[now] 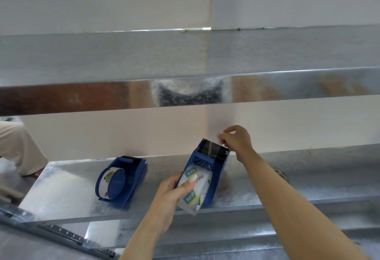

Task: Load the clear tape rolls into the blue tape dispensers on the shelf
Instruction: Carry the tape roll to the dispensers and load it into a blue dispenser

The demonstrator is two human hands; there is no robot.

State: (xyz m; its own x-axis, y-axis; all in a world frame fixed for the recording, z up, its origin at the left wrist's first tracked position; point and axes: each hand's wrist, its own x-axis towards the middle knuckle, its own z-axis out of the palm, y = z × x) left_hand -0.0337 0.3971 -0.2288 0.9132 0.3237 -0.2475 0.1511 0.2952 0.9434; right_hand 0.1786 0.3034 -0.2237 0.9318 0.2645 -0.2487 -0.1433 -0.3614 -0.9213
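Two blue tape dispensers stand on a metal shelf point(67, 196). The left dispenser point(123, 179) lies apart from my hands with a clear tape roll point(109, 179) seated in it. The right dispenser point(213, 161) holds a clear tape roll point(195, 187) with a green and white label. My left hand point(174, 191) grips that roll and the dispenser's near end, thumb across the label. My right hand point(236, 140) pinches the free end of the tape at the serrated cutter on the far end; a strip lies over the black cutter block.
A second metal shelf point(287, 82) runs across just above, with a white wall behind. A person's light trouser leg point(18, 148) stands at the left. A small round object point(280, 172) lies on the shelf behind my right forearm. A perforated shelf rail point(57, 231) crosses bottom left.
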